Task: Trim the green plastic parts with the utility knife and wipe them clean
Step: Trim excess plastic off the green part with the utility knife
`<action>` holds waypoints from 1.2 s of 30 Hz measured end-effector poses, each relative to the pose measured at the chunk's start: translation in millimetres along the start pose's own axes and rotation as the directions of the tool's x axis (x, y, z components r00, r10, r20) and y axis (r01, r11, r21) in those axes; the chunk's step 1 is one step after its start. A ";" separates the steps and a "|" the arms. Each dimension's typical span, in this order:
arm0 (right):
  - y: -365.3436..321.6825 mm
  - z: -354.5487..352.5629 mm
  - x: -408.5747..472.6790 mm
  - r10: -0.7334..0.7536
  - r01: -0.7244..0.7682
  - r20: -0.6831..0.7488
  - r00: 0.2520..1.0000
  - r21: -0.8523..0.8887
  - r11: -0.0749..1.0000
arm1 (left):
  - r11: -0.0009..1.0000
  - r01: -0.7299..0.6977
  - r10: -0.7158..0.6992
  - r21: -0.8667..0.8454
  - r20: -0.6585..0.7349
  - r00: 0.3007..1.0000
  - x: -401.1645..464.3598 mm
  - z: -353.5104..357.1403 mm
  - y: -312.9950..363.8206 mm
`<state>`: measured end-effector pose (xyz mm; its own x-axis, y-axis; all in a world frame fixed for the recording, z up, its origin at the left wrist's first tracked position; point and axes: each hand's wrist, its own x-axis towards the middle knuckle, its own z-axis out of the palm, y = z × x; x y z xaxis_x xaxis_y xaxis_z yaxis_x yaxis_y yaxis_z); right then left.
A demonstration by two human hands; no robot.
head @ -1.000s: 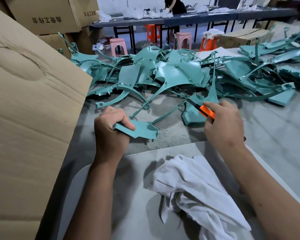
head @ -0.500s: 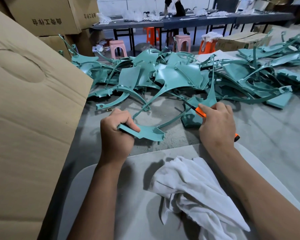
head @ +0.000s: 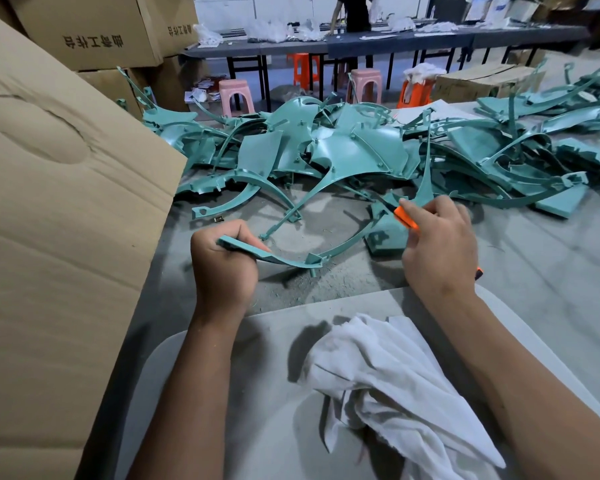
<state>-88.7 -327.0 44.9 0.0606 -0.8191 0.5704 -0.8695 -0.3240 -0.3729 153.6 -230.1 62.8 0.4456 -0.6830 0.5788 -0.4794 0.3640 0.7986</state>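
Green plastic part (head: 274, 256) now tilted edge-on vs 1 s ago, L hand (head: 222, 268) fisted round its near end above the table (head: 534, 271). R hand (head: 437, 244) grips orange utility knife (head: 405, 218), blade hidden. Likely trimming continues; white cloth (head: 395, 382) untouched, wipe pending.

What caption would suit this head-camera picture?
Left hand grips a green plastic part; right hand holds an orange utility knife above a white cloth.
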 end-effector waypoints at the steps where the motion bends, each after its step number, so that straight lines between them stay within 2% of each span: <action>1: 0.6 0.5 0.4 0.012 -0.011 0.022 1.000 -0.012 1.000 | 1.000 -0.002 0.002 0.006 -0.007 1.000 0.1 0.4 1.5; 7: -1.9 1.1 -4.7 -0.039 0.040 0.126 0.991 -0.002 0.999 | 0.999 -0.012 0.013 0.032 -0.030 0.999 -0.7 1.7 1.7; 10: -5.0 2.0 -5.4 0.021 -0.016 0.122 0.992 -0.044 0.999 | 0.999 -0.024 0.024 0.028 -0.021 0.999 -1.6 2.6 -0.8; 13: -8.2 0.7 -5.7 0.058 -0.049 0.117 0.991 -0.079 0.996 | 0.997 -0.077 0.077 0.030 0.016 0.997 -0.8 6.3 -2.6; 16: -9.2 -3.9 -5.4 0.059 -0.042 0.193 0.979 -0.090 0.995 | 0.980 -0.190 0.186 0.053 0.073 0.980 -0.2 6.4 -5.8; 20: -11.2 -14.9 -10.2 -0.014 0.027 0.314 0.949 -0.034 0.999 | 0.954 -0.293 0.281 0.072 0.136 0.950 -1.5 3.6 -4.5; 25: -24.8 -20.9 -18.5 -0.168 0.131 0.382 0.909 0.122 0.984 | 0.942 -0.322 0.306 0.091 0.154 0.940 -2.9 -0.7 -5.6; 31: -29.0 -20.7 -18.2 -0.366 0.226 0.411 0.835 0.352 0.908 | 0.934 -0.325 0.293 0.150 0.200 0.935 -2.4 -7.3 -9.7; 33: -23.3 -16.9 -15.7 -0.354 0.198 0.406 0.843 0.379 0.904 | 0.937 -0.296 0.254 0.187 0.218 0.942 -0.3 -12.1 -13.1; 36: -25.4 -11.0 -18.6 -0.305 0.209 0.365 0.879 0.280 0.937 | 0.946 -0.262 0.206 0.193 0.270 0.941 1.2 -20.0 -17.5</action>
<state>-73.2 -298.3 51.8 0.4977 -0.7944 0.3481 -0.6649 -0.6072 -0.4351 177.7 -224.6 52.8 0.1168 -0.7383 0.6642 -0.7157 0.4011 0.5717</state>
